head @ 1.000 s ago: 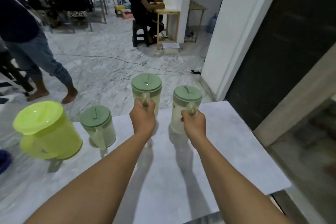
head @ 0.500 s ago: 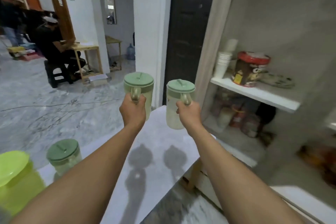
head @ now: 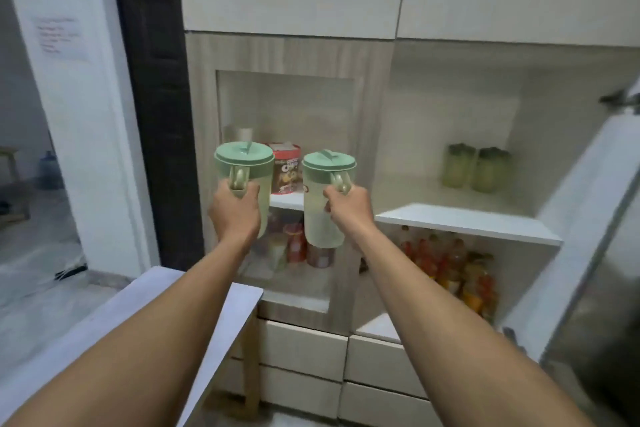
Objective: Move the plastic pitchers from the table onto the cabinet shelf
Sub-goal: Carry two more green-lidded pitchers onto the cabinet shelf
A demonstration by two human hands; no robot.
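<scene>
With both arms stretched out toward the cabinet, the left hand (head: 235, 210) is wrapped tight around the handle of a translucent pale-green plastic pitcher with a sage-green lid (head: 247, 180), and the right hand (head: 348, 208) has the same kind of grip on a second matching green-lidded plastic pitcher (head: 322, 204). Both pitchers are upright and up in the air, not touching anything, hanging right in front of the white cabinet shelf (head: 464, 222). Between and behind them on that shelf there's a red-lidded round snack tub (head: 285, 166). Further right on the same shelf sit two greenish jars with dark lids (head: 476, 170), a bit blurry. The compartment underneath is packed with red and orange bottles (head: 450, 267). The corner of the pale marble-look tabletop (head: 145, 302) pokes in at lower left, under the left forearm.
</scene>
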